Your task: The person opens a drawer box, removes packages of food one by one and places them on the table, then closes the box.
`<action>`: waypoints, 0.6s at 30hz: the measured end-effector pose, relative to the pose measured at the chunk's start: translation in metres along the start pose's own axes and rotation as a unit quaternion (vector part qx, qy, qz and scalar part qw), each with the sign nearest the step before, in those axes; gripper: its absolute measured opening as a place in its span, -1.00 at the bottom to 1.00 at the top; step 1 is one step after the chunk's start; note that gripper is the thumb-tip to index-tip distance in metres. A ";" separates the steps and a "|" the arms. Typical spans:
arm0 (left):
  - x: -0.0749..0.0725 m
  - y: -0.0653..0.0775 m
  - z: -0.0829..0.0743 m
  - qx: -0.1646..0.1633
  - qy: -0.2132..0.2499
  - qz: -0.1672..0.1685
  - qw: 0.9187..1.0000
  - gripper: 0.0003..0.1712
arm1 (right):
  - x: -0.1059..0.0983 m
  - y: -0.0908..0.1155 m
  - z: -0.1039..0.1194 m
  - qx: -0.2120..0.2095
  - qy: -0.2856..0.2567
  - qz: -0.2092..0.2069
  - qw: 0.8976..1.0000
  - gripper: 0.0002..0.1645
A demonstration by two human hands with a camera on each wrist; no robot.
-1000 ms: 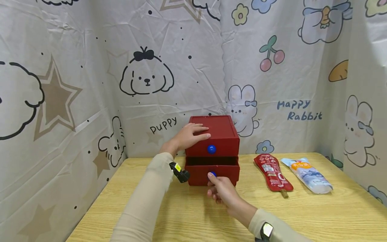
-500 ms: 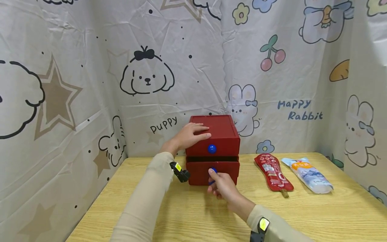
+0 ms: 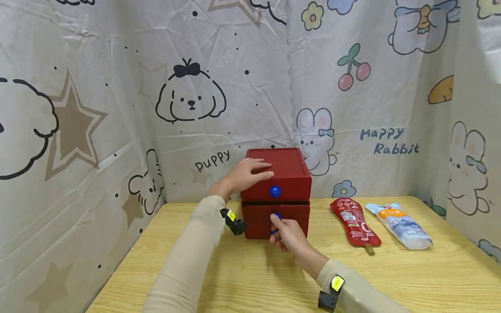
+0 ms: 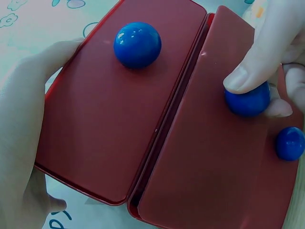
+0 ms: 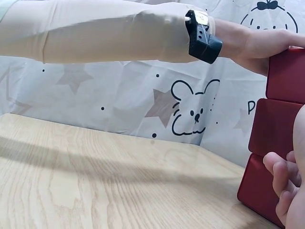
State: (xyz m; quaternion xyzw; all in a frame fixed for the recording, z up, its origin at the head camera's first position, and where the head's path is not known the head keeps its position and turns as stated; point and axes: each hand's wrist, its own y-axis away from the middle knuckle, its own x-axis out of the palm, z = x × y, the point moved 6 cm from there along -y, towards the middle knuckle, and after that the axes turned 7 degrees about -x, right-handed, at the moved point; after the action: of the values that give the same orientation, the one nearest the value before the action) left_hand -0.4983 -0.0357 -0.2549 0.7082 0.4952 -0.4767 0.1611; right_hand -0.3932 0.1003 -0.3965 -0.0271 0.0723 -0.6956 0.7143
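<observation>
A small red drawer cabinet [image 3: 285, 161] stands at the back of the table. My left hand [image 3: 247, 175] rests on its top, fingers extended over the left side. My right hand [image 3: 292, 240] pinches the blue knob [image 4: 249, 101] of the middle drawer [image 3: 256, 221] between thumb and finger. That drawer sticks out slightly, with a narrow dark gap above its front. The top drawer with its own blue knob [image 3: 275, 191] is flush. Below, a third blue knob [image 4: 289, 143] shows in the left wrist view. In the right wrist view, three red drawer fronts are stacked beside the right fingers [image 5: 281, 179].
Right of the cabinet lie a red spouted pouch [image 3: 355, 222] and a blue-and-white plastic packet [image 3: 400, 226]. A light wooden table [image 3: 188, 269] carries everything. A printed cloth [image 3: 219, 56] hangs close behind the cabinet and at both sides.
The right hand has pushed the middle drawer inward, and the opening above it has narrowed from a visible dark interior to a thin gap. The left hand has stayed on the cabinet top.
</observation>
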 end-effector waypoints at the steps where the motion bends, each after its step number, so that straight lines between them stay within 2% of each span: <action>1: 0.000 0.000 0.000 0.000 0.001 0.000 1.000 -0.30 | 0.000 -0.001 0.000 0.000 -0.001 0.000 1.000 -0.48; 9: -0.003 0.001 -0.002 0.008 0.003 -0.005 1.000 -0.31 | 0.000 -0.008 -0.001 0.006 0.005 -0.001 1.000 -0.48; 18: 0.000 0.002 -0.001 0.000 0.005 -0.002 1.000 -0.31 | 0.000 -0.013 -0.002 0.009 0.011 0.001 1.000 -0.49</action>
State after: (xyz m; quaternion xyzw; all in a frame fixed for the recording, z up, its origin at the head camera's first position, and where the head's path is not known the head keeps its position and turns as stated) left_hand -0.4960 -0.0365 -0.2547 0.7093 0.4977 -0.4735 0.1580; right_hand -0.4060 0.1001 -0.3966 -0.0130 0.0737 -0.6955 0.7146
